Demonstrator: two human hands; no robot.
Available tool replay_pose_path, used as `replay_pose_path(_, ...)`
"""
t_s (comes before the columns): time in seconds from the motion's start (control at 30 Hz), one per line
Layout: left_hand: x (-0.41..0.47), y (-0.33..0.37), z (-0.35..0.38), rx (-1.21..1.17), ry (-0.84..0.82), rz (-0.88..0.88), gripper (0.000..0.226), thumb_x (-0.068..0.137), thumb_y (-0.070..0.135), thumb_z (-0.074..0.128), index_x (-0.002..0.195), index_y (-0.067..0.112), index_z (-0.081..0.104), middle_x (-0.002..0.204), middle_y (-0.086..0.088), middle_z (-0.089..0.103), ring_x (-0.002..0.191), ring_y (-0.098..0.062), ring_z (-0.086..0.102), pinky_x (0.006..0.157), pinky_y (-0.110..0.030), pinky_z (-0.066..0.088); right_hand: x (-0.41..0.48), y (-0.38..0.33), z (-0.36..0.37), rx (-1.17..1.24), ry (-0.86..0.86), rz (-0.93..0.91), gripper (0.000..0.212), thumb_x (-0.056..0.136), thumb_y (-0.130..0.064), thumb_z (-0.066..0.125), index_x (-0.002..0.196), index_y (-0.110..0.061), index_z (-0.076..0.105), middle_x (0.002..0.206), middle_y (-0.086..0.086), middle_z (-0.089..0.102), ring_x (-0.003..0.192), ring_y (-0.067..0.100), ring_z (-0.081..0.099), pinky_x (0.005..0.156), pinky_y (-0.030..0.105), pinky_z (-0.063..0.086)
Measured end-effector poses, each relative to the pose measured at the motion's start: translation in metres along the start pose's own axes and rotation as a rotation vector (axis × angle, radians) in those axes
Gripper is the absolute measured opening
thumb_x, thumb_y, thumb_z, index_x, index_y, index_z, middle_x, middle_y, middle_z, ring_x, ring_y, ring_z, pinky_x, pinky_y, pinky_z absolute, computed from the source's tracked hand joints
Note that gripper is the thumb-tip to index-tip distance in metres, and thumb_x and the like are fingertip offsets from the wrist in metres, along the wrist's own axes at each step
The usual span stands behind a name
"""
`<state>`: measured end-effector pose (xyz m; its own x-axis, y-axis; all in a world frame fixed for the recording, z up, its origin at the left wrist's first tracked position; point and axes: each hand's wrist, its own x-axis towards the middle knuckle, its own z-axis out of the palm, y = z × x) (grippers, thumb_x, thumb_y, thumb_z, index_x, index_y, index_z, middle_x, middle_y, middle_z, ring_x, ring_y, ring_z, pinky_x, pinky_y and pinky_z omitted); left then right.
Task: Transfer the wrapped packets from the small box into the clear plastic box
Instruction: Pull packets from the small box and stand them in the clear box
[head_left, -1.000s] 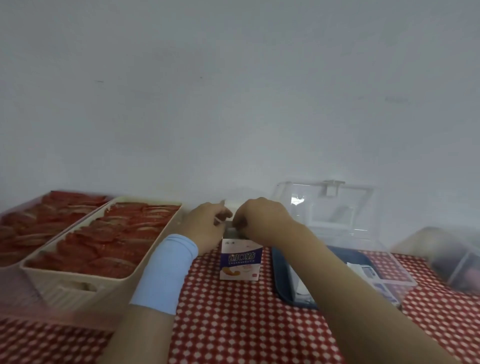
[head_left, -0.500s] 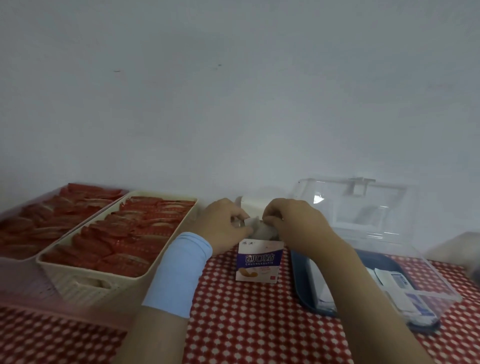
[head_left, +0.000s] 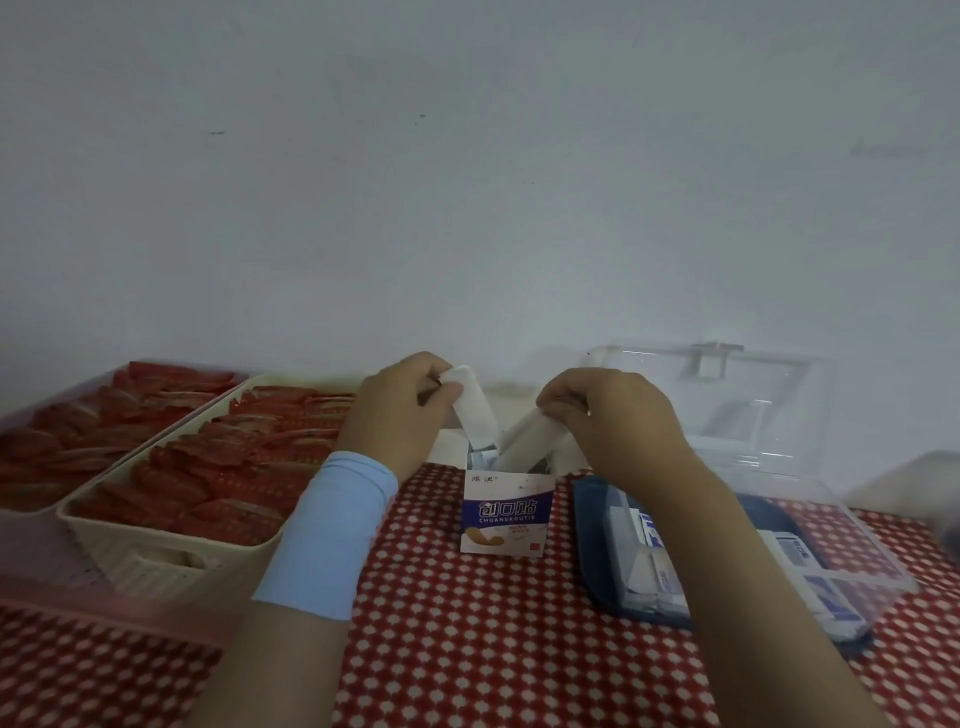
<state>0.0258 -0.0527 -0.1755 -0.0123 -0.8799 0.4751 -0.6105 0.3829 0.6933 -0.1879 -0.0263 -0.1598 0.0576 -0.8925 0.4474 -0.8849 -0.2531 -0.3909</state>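
A small white and blue box (head_left: 508, 514) stands upright and open on the red checked cloth, between my two arms. My left hand (head_left: 397, 415) pinches a stack of white wrapped packets (head_left: 474, 411) that sticks up out of the box, leaning left. My right hand (head_left: 613, 415) pinches a second white stack (head_left: 527, 441), which leans right from the box's mouth. The clear plastic box (head_left: 810, 525) lies to the right with its lid raised against the wall. Several white and blue packets (head_left: 647, 561) lie on its dark blue floor, partly hidden by my right forearm.
Two cream baskets (head_left: 156, 545) full of red wrapped items stand at the left, the nearer one close to my left wrist. A white wall runs right behind everything. A blurred pale thing (head_left: 935, 478) sits at the far right edge.
Both hands have lifted and drawn apart above the small box, each pulling a stack of white packets up out of it. The view has shifted left.
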Motion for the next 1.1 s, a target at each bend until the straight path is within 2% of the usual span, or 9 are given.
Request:
replay_pose_path(0.1,0.001,0.001,-0.01,0.0,0.074,-0.003,0.004,0.093,0.022,0.065,0.093,0.022,0.069,0.083,0.007,0.071,0.075,-0.006,0.062,0.066,-0.02,0.044,0.0,-0.003,-0.011,0.068,0.111,-0.079,0.014,0.096,-0.023,0.064,0.095,-0.028,0.076,0.092,-0.011,0.072,0.087,0.01,0.061,0.071,0.019,0.038)
replay_pose_path(0.2,0.001,0.002,-0.019,0.001,0.086,-0.016,0.005,0.092,0.023,0.066,0.09,0.022,0.07,0.082,0.007,0.071,0.077,-0.008,0.063,0.067,-0.022,0.046,-0.003,-0.011,-0.029,0.215,0.061,-0.106,0.02,0.094,-0.021,0.067,0.084,-0.038,0.07,0.085,-0.021,0.068,0.076,-0.001,0.059,0.066,0.007,0.04)
replay_pose_path(0.3,-0.001,0.01,-0.026,-0.036,-0.053,-0.046,0.005,0.089,0.026,0.07,0.085,0.025,0.072,0.082,0.007,0.073,0.08,-0.01,0.067,0.073,-0.027,0.052,-0.006,-0.02,-0.038,0.249,-0.069,-0.141,0.032,0.093,-0.019,0.068,0.076,-0.046,0.064,0.084,-0.022,0.068,0.076,-0.009,0.058,0.067,0.004,0.043)
replay_pose_path(0.47,-0.007,0.029,-0.025,-0.29,-0.367,-0.032,0.009,0.092,0.018,0.069,0.088,0.011,0.073,0.073,0.0,0.075,0.067,-0.006,0.067,0.063,-0.011,0.048,-0.01,-0.036,-0.026,0.316,-0.073,-0.166,0.026,0.094,-0.018,0.066,0.079,-0.039,0.066,0.089,-0.014,0.071,0.085,-0.006,0.06,0.072,0.002,0.041)
replay_pose_path(0.63,-0.012,0.028,-0.013,-0.76,-0.509,-0.218,0.029,0.09,0.026,0.061,0.109,0.005,0.067,0.105,-0.015,0.074,0.098,-0.031,0.071,0.084,-0.039,0.059,-0.011,-0.035,-0.023,0.44,0.026,-0.18,0.03,0.093,-0.014,0.066,0.078,-0.039,0.067,0.089,-0.019,0.07,0.089,-0.005,0.061,0.076,0.004,0.042)
replay_pose_path(0.73,-0.014,0.028,-0.007,-0.947,-0.574,-0.318,0.048,0.086,0.036,0.059,0.12,0.002,0.063,0.125,-0.025,0.065,0.119,-0.046,0.059,0.103,-0.056,0.047,-0.01,-0.036,-0.02,0.507,0.05,-0.201,0.027,0.092,-0.011,0.068,0.081,-0.036,0.07,0.088,-0.019,0.069,0.086,-0.003,0.063,0.076,0.01,0.047)
replay_pose_path(0.87,-0.017,0.035,-0.003,-1.053,-0.636,-0.34,0.041,0.087,0.038,0.056,0.109,0.007,0.07,0.108,-0.019,0.072,0.092,-0.03,0.072,0.081,-0.04,0.061,-0.01,-0.037,-0.015,0.559,0.093,-0.182,0.021,0.093,-0.017,0.069,0.1,-0.035,0.073,0.092,-0.023,0.068,0.096,0.002,0.064,0.084,0.032,0.059)
replay_pose_path(1.0,-0.019,0.037,0.0,-1.1,-0.626,-0.328,0.036,0.094,0.03,0.054,0.114,0.005,0.069,0.112,-0.017,0.072,0.08,-0.024,0.072,0.075,-0.038,0.061,-0.009,-0.034,-0.012,0.567,0.118,-0.182,0.046,0.094,-0.024,0.069,0.135,-0.037,0.057,0.102,-0.02,0.067,0.1,0.003,0.063,0.089,0.036,0.058)
replay_pose_path(1.1,-0.018,0.035,0.005,-1.116,-0.563,-0.351,0.037,0.097,0.027,0.054,0.121,0.0,0.064,0.109,-0.015,0.071,0.078,-0.025,0.07,0.068,-0.038,0.059,-0.011,-0.035,-0.012,0.582,0.107,-0.154,0.037,0.096,-0.029,0.064,0.131,-0.032,0.054,0.119,-0.02,0.064,0.105,0.0,0.063,0.096,0.035,0.053)
